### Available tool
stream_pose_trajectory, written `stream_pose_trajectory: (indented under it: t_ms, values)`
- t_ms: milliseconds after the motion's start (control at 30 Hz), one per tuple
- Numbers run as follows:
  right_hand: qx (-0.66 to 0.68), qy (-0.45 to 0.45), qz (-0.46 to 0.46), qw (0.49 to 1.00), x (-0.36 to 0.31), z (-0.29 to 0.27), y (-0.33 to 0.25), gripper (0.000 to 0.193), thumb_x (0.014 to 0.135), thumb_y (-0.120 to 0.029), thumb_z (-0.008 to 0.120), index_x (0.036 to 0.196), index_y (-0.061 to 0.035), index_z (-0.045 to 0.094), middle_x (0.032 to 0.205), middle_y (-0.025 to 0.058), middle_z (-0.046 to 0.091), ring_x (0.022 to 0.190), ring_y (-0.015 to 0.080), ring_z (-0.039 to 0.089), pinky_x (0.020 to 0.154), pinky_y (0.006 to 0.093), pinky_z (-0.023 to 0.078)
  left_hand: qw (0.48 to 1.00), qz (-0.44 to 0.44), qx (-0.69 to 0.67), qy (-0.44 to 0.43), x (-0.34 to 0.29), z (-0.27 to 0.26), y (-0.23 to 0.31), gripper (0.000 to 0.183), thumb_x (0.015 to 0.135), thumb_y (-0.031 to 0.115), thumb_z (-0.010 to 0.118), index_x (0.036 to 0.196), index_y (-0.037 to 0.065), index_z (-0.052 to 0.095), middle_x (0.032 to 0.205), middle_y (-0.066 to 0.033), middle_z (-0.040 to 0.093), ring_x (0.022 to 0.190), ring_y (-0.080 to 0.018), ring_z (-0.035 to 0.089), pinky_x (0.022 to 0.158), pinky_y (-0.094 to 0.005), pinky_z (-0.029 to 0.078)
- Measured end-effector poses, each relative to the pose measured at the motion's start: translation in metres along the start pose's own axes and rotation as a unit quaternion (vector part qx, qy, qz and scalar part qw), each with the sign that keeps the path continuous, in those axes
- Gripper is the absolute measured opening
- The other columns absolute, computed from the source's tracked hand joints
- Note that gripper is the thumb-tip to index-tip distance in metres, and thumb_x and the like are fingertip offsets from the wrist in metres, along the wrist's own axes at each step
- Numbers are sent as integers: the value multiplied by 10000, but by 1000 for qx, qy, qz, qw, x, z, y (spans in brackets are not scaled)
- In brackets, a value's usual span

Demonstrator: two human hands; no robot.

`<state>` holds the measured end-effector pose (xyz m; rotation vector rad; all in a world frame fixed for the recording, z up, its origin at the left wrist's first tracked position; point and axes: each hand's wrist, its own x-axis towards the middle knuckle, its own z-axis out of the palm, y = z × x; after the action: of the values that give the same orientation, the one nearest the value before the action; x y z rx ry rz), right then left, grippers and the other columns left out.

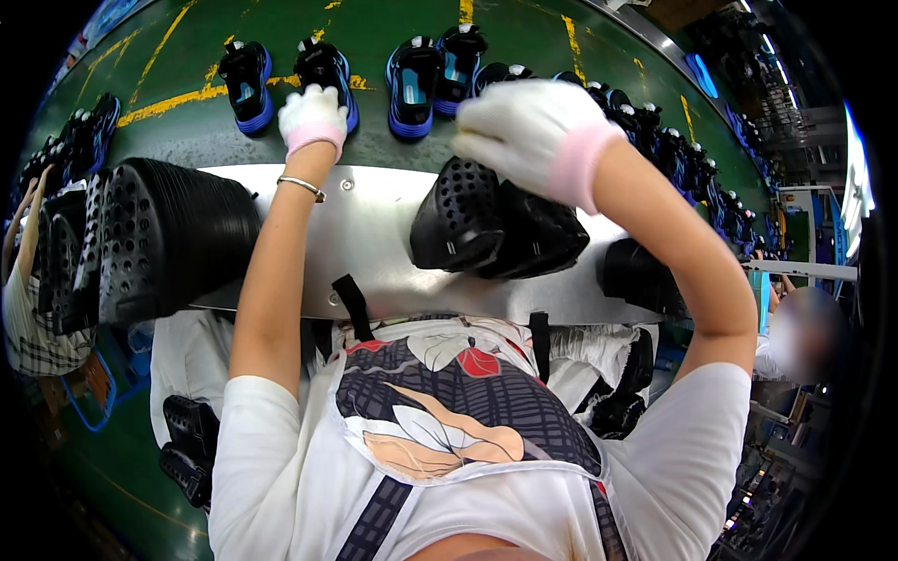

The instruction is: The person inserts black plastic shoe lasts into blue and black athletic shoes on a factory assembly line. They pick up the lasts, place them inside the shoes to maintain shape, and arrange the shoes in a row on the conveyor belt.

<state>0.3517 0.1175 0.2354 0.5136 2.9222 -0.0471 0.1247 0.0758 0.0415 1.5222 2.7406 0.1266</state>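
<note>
Fingers of the left hand point(312, 120): white-gloved, laid forward over the near end of a blue-soled black shoe point(316, 61), upper left of centre in the frame; whether they grasp it or only rest there, I can't tell from where I stand.
Fingers of the right hand point(533, 129): curled in together and smeared by blur, upper centre-right; I can't make out whether anything is pinched in them.
Shoe from glove: it reaches past the left fingertips toward the top edge, long axis running roughly up and down the frame; the left hand is clearly nearer, the right well apart.
Left arm: stretched almost straight up from lower left, bracelet point(302, 188) near the wrist, back of the hand upward.
Right arm: elbow bent out at the right, forearm slanting up and leftward, the glove overlapping two black perforated blocks point(456, 220) at centre; contact unclear.
Metal bench point(367, 210): crosses mid-frame beneath both forearms; the shoe sits beyond its far edge.
</note>
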Motion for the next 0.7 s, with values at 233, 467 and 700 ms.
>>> stream_pose_trajectory:
  t_ms: [233,467,700]
  values:
    - [-74,-34,16,997,-67,16,-27,300,797,-395,623,816,-106,699,826,66,668,846,248,627,789,383,457,949,136,-183,218,-46,-17,30,297,839,298,657,1089,139,671,1122,-102,611,1029,-306,558,896,-409,458]
    - [-65,-46,10,997,-60,40,-26,336,802,-443,646,830,-113,699,856,47,683,900,213,617,844,350,412,934,160,-290,134,-80,-14,30,273,826,195,671,1054,44,671,1072,-149,614,1000,-339,574,892,-407,458]
    - [-30,-72,8,997,-68,34,-20,336,795,-408,625,839,-87,711,872,72,694,919,226,632,853,346,430,905,209,-355,102,-84,-19,44,264,830,154,656,1058,20,665,1023,-169,625,952,-318,604,874,-370,477]
